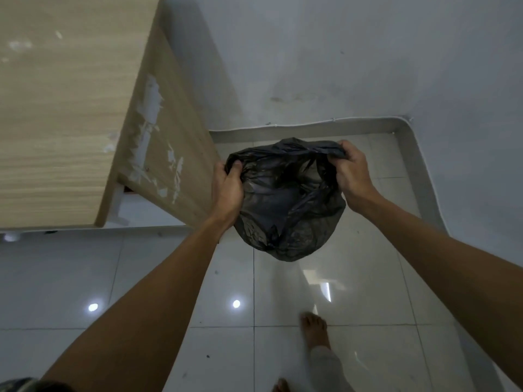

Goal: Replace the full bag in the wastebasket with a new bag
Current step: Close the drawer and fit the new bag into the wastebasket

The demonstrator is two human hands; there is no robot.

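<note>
– While both hands hold that black bag up off the floor, which step are we on?

– Head view: left hand and right hand each grip the bag's rim. Fingers are clenched on bunched plastic, mouth pulled wide btwn them. Bag sags slack, so prob. the new one being opened out; can't be sure.

– And the wastebasket?

– Not in view. Next move means finding it, then stretching the rim over its lip w/ both grips on.

– Room to move?

– Wooden unit stands close on the left, its side panel just beside the left hand. Wall and skirting close off ahead and right. Bare foot is on the tiles, nearer the person than the bag. Open tile lies toward the person, so backing off looks easiest.
</note>
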